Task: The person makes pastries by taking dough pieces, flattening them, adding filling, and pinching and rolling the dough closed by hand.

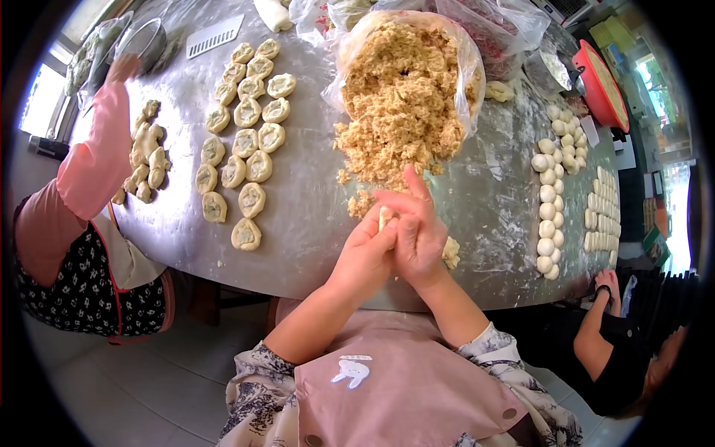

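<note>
My left hand (363, 244) is closed around a small piece of pale dough (385, 217), most of it hidden by fingers. Against it presses my right hand (418, 237), its thumb and some fingers bent in at the dough and one finger pointing away from me. Just beyond both hands, crumbly tan filling (406, 97) spills from a clear plastic bag (471, 89) onto the metal table (313, 201). A ragged scrap of dough (451, 253) lies beside my right wrist.
Rows of filled dough rounds (247, 112) lie left of the filling, with dough lumps (149, 153) farther left. White dough balls (547, 201) and small dough pieces (602, 212) line the right. A pink-sleeved person (97, 156) reaches across the left; another person's hand (608, 283) rests at the right edge.
</note>
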`<action>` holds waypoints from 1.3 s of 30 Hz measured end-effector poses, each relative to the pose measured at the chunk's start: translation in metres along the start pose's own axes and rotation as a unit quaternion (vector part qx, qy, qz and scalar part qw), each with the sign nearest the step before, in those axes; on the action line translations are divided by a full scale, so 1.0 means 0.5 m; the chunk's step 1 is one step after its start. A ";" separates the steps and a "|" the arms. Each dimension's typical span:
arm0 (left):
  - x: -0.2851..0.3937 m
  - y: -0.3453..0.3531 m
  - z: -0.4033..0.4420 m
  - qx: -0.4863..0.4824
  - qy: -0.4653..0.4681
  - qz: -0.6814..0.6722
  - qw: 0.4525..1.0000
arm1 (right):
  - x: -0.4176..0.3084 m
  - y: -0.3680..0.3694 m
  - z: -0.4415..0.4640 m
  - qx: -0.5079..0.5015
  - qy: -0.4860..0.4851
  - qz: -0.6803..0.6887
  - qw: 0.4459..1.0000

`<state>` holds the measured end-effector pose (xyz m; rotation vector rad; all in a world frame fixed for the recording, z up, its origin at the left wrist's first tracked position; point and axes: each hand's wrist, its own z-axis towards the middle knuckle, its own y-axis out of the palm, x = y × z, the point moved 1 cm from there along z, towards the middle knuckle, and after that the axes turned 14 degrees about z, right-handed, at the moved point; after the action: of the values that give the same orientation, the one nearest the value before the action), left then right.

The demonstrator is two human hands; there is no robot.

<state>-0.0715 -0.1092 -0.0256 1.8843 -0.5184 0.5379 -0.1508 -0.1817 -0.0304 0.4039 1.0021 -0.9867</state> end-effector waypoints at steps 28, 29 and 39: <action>0.012 0.002 -0.004 0.111 0.382 0.505 0.766 | -0.057 0.022 -0.002 0.038 0.276 0.326 0.903; 0.007 -0.004 0.000 0.106 0.393 0.528 0.745 | -0.056 0.018 -0.005 0.020 0.278 0.320 0.905; 0.017 -0.002 -0.011 0.044 0.305 0.508 0.804 | -0.072 0.000 0.021 0.050 0.307 0.119 0.943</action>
<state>-0.0648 -0.1046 -0.0197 1.2448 -1.0510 1.8196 -0.1516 -0.1707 0.0058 0.9336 1.4235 -0.6999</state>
